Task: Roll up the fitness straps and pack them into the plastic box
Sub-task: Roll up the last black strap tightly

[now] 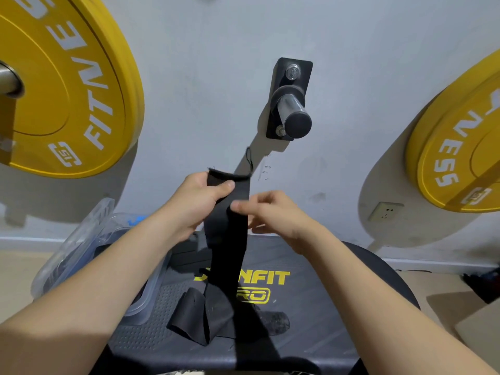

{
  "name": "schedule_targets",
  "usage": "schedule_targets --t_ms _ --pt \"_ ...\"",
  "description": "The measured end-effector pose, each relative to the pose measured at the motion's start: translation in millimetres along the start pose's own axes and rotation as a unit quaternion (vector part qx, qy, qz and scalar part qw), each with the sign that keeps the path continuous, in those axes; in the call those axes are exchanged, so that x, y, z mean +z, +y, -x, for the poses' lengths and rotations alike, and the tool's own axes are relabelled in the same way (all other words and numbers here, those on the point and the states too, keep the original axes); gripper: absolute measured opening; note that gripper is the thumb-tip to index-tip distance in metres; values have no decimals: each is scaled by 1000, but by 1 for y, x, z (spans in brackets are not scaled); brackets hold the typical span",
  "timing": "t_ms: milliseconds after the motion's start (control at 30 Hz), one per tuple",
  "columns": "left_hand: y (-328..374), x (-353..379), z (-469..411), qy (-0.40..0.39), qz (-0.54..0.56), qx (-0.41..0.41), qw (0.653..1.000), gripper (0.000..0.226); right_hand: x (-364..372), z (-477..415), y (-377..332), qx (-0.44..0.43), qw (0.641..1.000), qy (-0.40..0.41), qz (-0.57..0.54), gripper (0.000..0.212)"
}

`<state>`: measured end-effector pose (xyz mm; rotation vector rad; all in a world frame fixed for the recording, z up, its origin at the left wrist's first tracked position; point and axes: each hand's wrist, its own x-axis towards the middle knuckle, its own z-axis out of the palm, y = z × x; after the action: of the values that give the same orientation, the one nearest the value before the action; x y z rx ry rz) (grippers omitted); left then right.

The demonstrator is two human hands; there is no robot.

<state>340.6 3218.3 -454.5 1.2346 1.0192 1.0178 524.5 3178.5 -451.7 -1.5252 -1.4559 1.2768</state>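
A black fitness strap point(228, 247) hangs upright in front of me, its frayed top end held by my left hand point(201, 201), thumb pressed across the strap. A little lower on the strap's right edge, my right hand point(273, 212) pinches it with fingertips. The strap's lower end lies crumpled on the black step platform point(311, 328). A clear plastic box point(81, 253) sits at the left, partly behind my left forearm, with dark straps inside.
The step platform carries yellow lettering. Yellow weight plates point(62, 85) hang on the wall at left and right point(460, 147). A steel peg on a black bracket point(293, 109) sticks out of the wall between them. A wall socket point(385, 212) sits low right.
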Motion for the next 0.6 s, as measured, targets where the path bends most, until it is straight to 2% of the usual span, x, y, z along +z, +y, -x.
schedule_targets --t_ms 67,100,167,233,267,367,467,600 --pt "0 1 4 -20 -74 36 996 19 -7 -3 -2 -48 994 95 -31 24" --pt "-1 1 4 -25 -87 43 995 20 -10 -4 -2 -79 989 116 -38 25" --pt "-1 1 5 -22 -93 56 994 18 -13 -4 -1 -135 983 113 -47 24" --pt "1 -2 4 -22 -80 58 995 11 -13 -3 0 -171 979 102 -50 11" --pt "3 -4 4 -32 -59 47 997 8 -13 -2 0 -179 977 105 -44 11" --pt "1 -9 3 -66 -48 12 997 28 -10 -3 0 -186 972 140 16 15" --pt "-3 -11 2 -58 -89 23 994 19 -10 -3 1 -188 965 167 70 18" --pt "-1 -13 5 -64 -119 88 987 14 -11 -1 1 -189 974 104 74 15"
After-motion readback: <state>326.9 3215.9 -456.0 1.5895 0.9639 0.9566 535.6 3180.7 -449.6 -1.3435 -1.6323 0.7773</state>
